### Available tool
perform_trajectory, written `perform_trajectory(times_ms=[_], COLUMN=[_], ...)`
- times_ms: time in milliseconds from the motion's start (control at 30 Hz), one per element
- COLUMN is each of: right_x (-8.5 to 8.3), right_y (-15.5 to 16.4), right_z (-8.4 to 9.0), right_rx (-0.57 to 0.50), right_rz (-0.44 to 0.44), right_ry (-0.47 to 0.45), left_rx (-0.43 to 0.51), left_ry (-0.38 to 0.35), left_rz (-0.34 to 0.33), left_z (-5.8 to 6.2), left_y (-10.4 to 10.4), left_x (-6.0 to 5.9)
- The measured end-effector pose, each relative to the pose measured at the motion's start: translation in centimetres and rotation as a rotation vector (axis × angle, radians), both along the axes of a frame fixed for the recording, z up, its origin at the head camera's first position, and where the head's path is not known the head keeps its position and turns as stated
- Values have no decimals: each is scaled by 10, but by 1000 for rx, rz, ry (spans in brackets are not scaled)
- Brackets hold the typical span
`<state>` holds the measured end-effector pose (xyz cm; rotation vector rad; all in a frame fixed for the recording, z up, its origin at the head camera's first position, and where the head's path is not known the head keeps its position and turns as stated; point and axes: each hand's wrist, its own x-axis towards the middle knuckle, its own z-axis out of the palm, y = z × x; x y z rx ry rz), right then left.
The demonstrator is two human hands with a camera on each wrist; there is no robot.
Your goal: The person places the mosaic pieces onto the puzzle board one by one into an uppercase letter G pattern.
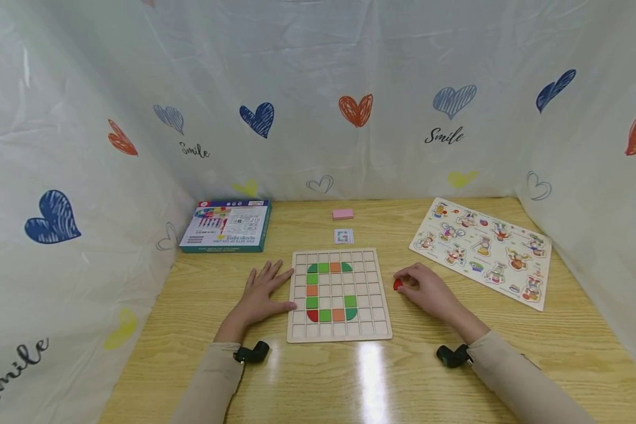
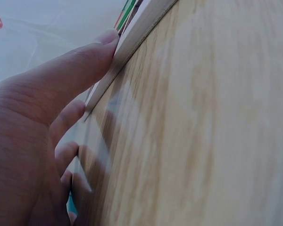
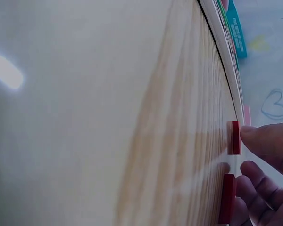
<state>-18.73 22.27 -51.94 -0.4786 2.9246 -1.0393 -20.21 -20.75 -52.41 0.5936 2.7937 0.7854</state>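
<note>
A wooden grid board (image 1: 372,331) lies in the middle of the table, with green, orange and red tiles forming a C-like shape. My left hand (image 1: 262,294) lies flat on the table at the board's left side; its thumb (image 2: 70,66) presses against the board's edge (image 2: 141,28). To the right of the board, my right hand (image 1: 426,288) is curled and its fingertips (image 3: 266,139) hold a small red tile (image 1: 397,285) that stands on its edge (image 3: 235,137). In the right wrist view, a second red tile (image 3: 227,198) shows by the lower fingers.
A teal box (image 1: 227,225) lies at the back left. A pink block (image 1: 343,214) and a small card (image 1: 344,236) sit behind the board. An animal peg puzzle (image 1: 484,250) lies at the right. Heart-printed plastic sheets wall in three sides of the table.
</note>
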Motion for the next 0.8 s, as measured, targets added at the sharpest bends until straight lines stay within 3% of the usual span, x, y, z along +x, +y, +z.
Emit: perform_trajectory(times_ms=[800], right_x=[-5], right_y=[3], right_z=[6], right_rx=[38], right_rz=[39], right_ry=[-88], left_rx=[-1], left_ry=[6], left_rz=[0], left_z=[0], left_y=[1], left_x=[1])
